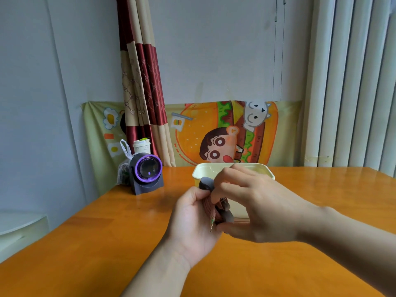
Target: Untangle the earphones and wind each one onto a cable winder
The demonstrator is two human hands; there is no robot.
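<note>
**Closing turns of a wind, centre frame**

Just below centre frame, above the counter [107, 243] and in front of the cream box [196, 173]: winder [206, 182] held roughly upright in the left grip [191, 219], thumb and fingers curled round its left side. Right grip [255, 202] curled over from the right, fingertips pinching the cable [214, 207] against the winder. Exact contact hidden under the fingers.

Probably the last turns of one wind, judging by the short free end. To do it well:

- Steady the winder with the left.
- Lay the remaining length snug beside the turns already on, not across them, under light, even tension.
- Avoid yanking at the plug [212, 225], for risk of kinking thin wire at the joint.
- Tuck the end under a turn, or into a notch if present, to prevent springing loose on release.

Winder dark grey, with rounded lobes showing above and below the coil. Cable reddish-brown, wrapped in close parallel turns round the middle. Plug hanging at the coil's lower edge, pointing down, with greenish bands. Earbuds not visible.
</note>
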